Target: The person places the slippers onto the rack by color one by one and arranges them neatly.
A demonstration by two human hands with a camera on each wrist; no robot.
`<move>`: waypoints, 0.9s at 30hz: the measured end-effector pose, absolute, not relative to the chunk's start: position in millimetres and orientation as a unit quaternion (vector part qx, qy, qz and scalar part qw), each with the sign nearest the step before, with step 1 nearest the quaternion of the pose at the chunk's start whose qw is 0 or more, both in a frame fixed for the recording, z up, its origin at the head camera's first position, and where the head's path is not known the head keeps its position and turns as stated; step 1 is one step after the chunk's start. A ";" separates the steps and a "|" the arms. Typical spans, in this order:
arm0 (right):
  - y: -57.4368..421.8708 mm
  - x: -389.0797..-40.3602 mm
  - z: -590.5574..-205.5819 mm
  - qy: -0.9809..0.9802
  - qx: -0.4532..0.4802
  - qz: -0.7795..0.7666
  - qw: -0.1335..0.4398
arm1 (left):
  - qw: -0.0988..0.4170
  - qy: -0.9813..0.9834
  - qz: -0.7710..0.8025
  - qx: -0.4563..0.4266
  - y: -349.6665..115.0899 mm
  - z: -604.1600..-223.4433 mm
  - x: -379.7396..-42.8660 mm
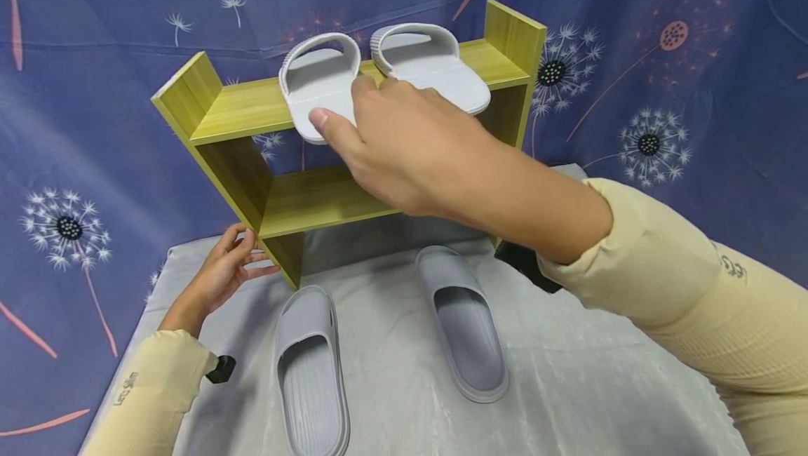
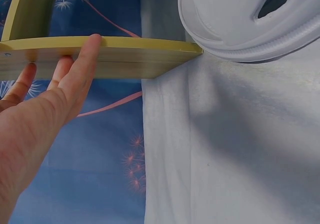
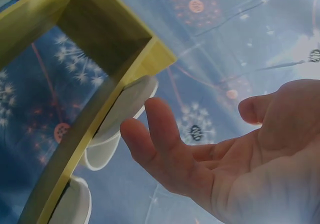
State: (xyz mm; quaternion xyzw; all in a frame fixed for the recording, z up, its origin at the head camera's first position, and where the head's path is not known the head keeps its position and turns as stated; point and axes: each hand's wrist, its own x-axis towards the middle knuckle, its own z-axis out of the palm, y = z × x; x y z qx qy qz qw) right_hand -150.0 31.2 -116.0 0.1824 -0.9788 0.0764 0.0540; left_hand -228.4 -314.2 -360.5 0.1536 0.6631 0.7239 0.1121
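Note:
Two white slippers, the left one (image 1: pixel 322 84) and the right one (image 1: pixel 435 74), sit side by side on the top board of a yellow-green wooden shelf (image 1: pixel 328 196). My right hand (image 1: pixel 410 140) is in front of them, hiding part of both. Its fingers are loosely bent around nothing, thumb apart, with the fingertips close to a slipper (image 3: pixel 125 106) in the right wrist view; whether they touch it I cannot tell. Low on the shelf's left side panel (image 2: pixel 165 59), my left hand (image 2: pixel 50 104) rests its extended fingers against the wood.
Two grey slippers, one on the left (image 1: pixel 312 379) and one on the right (image 1: pixel 470 337), lie on the grey cloth (image 1: pixel 391 386) before the shelf. Behind hangs a blue curtain (image 1: pixel 113 126) with dandelion prints. Both wrists carry black devices, the left one (image 1: pixel 221 369) near the cloth.

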 end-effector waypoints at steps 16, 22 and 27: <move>40.0 -105.4 -130.0 -0.974 0.198 0.105 0.038 | 0.113 0.653 0.731 0.162 -313.6 -361.2 -228.7; 46.2 -99.4 -148.9 -0.971 0.206 0.121 0.027 | 0.111 0.651 0.733 0.163 -313.4 -360.9 -229.0; 50.2 -98.0 -164.9 -0.970 0.203 0.130 0.015 | 0.111 0.648 0.737 0.160 -313.9 -361.6 -229.1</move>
